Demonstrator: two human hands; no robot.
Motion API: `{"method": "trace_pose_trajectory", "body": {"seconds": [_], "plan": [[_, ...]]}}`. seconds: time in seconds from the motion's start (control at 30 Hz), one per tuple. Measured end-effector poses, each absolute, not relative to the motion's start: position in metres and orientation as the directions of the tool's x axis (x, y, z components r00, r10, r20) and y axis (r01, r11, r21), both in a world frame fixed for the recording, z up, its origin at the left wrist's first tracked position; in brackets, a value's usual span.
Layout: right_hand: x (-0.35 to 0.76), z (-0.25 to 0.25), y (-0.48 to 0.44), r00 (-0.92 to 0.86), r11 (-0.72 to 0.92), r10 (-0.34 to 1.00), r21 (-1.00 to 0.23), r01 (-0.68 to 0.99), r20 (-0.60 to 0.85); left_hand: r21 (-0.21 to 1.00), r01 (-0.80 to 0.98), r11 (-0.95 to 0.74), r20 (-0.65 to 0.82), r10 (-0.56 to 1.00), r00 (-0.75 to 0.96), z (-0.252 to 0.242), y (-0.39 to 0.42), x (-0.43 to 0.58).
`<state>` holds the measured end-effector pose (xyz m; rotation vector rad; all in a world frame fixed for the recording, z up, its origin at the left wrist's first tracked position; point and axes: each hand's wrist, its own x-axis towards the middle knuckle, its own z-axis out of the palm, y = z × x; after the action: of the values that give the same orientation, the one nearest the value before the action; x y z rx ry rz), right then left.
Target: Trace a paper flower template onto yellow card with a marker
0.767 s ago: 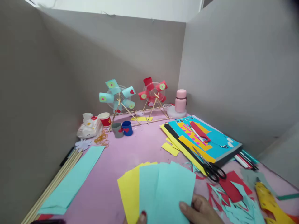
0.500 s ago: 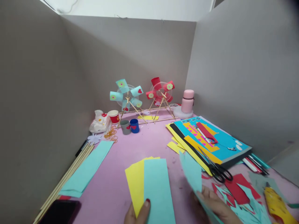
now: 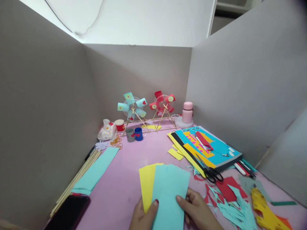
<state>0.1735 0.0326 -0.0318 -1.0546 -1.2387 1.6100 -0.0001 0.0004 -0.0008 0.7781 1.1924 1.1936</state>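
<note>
My left hand (image 3: 145, 214) grips a fanned bundle of paper strips at the lower middle of the table. Yellow paper strips (image 3: 146, 183) show on its left side, and light blue paper strips (image 3: 171, 188) overlap them on the right. My right hand (image 3: 195, 206) pinches the right edge of the light blue strips, thumb in front and fingers behind. Both hands are closed on the paper. Scissors (image 3: 211, 174) lie to the right of my right hand, beside red and light blue paper scraps (image 3: 236, 204).
Light blue strips (image 3: 97, 171), wooden sticks (image 3: 75, 182) and a phone (image 3: 68, 212) lie left. Two paper wheels on stick frames (image 3: 133, 108) stand behind a grey ring (image 3: 130, 135) and a blue ring (image 3: 138, 134). A yellow glue gun (image 3: 265, 207) lies right, below stacked coloured sheets (image 3: 225, 143).
My right hand has moved left, bringing its light blue paper against the bundle in my left hand. The camera view has tilted up.
</note>
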Motion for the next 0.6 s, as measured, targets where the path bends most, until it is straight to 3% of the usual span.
{"method": "trace_pose_trajectory", "body": {"seconds": [0.2, 0.37, 0.6], "plan": [[0.17, -0.031, 0.033, -0.383, -0.176, 0.919, -0.965, -0.192, -0.091, 0.965, -0.216, 0.149, -0.176, 0.978, -0.111, -0.01, 0.002, -0.001], [0.172, -0.037, 0.031, -0.37, -0.194, 0.918, -0.976, -0.101, -0.144, 0.969, -0.218, 0.116, -0.141, 0.984, -0.106, -0.011, -0.001, 0.002], [0.169, -0.037, 0.034, -0.34, -0.192, 0.93, -0.974, -0.12, -0.141, 0.974, -0.194, 0.113, -0.134, 0.986, -0.098, -0.005, -0.002, -0.002]]}}
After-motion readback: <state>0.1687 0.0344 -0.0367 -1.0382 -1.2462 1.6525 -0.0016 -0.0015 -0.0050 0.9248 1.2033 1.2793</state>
